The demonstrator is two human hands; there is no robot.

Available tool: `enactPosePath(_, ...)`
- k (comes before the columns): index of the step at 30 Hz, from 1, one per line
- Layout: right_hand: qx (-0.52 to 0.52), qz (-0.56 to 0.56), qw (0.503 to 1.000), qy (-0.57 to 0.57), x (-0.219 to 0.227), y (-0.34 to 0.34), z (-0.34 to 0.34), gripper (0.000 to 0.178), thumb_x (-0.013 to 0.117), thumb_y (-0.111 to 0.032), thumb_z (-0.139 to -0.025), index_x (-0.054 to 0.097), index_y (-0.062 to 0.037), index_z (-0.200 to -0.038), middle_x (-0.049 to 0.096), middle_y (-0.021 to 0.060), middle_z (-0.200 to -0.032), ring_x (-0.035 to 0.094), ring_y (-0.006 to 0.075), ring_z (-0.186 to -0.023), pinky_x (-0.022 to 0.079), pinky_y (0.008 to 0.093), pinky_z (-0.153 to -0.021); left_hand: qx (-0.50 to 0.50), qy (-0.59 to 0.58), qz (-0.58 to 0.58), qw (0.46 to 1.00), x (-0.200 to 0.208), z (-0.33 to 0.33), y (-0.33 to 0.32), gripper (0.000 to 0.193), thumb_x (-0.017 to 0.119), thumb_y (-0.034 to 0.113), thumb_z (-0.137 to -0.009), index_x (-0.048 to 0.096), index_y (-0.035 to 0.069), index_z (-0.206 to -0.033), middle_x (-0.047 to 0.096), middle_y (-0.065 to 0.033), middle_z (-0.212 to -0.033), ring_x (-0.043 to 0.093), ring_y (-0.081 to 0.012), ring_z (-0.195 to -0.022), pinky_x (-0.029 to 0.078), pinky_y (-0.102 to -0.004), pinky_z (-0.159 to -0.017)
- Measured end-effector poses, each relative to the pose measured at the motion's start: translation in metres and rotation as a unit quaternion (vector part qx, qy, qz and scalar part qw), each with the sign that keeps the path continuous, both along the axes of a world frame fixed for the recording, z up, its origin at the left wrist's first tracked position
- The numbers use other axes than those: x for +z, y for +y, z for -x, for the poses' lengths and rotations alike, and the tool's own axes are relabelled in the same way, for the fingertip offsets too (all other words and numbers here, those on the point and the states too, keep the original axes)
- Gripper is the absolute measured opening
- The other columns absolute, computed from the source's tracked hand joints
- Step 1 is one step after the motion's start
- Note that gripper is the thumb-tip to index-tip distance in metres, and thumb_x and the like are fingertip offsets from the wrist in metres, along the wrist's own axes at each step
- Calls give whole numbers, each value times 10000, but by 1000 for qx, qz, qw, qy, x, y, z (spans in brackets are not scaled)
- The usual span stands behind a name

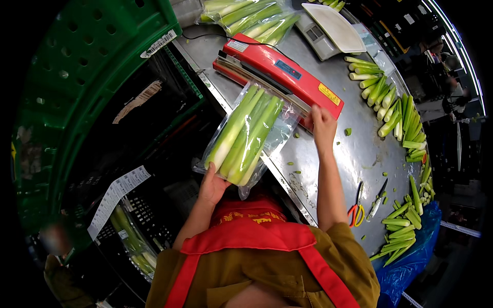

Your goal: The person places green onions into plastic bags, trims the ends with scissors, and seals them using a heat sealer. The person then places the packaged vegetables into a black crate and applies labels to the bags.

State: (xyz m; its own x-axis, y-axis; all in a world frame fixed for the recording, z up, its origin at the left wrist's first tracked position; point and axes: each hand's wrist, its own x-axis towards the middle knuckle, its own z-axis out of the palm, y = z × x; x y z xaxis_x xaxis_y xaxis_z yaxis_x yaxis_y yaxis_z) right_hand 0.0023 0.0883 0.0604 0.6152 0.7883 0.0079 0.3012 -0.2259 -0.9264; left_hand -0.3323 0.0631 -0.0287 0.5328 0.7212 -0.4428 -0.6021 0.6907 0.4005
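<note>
A clear plastic bag of trimmed leek stalks (246, 134) slants across the table's near edge, its upper end at the slot of a red impulse sealer (283, 72). My left hand (211, 187) grips the lower left corner of this bag from below. At the right end of the sealer is my right hand (322, 123), its fingers closed beside the bag's loose plastic. Whatever those fingers pinch is hidden.
Bagged leeks (251, 18) lie behind the sealer, near a white scale (336, 31). Loose leek pieces (382, 97) line the table's right side. Scissors (356, 210) and a knife (379, 199) lie at right. A green crate (97, 46) stands at left.
</note>
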Motion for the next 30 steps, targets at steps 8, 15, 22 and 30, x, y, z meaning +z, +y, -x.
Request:
enactPosePath(8, 92, -135, 930, -329, 13, 147, -3, 225, 575, -184, -875, 634, -53, -1048, 612, 154, -1018, 580, 335, -939, 460, 388, -832, -9, 35, -20, 999, 8, 0, 4, 586, 450, 438, -956, 320, 84, -1405, 397, -110, -1419, 398, -274, -1299, 383, -487, -1022)
enactPosePath(15, 121, -100, 883, -442, -36, 168, 12, 305, 535, -160, -890, 559, -74, -1182, 532, 162, -1205, 474, 363, -1163, 362, 481, -996, 3, 37, -6, 999, 9, -1, 4, 582, 442, 428, -962, 298, 91, -1415, 391, -106, -1423, 395, -273, -1301, 383, -489, -1024)
enactPosePath(22, 131, -17, 886, -444, -37, 161, 23, 420, 509, -173, -907, 458, -117, -1319, 397, 169, -1378, 305, 356, -1331, 216, 496, -1107, -8, 15, -8, 1000, 15, 2, 8, 557, 436, 402, -973, 298, 85, -1410, 392, -104, -1420, 396, -267, -1298, 396, -488, -1011)
enactPosePath(30, 116, 13, 879, -462, -41, 158, 31, 424, 511, -191, -917, 455, -155, -1335, 378, 173, -1401, 266, 370, -1355, 204, 517, -1109, -14, 31, 0, 999, 15, 4, 9, 554, 411, 397, -982, 284, 74, -1414, 368, -113, -1435, 393, -276, -1301, 394, -485, -1010)
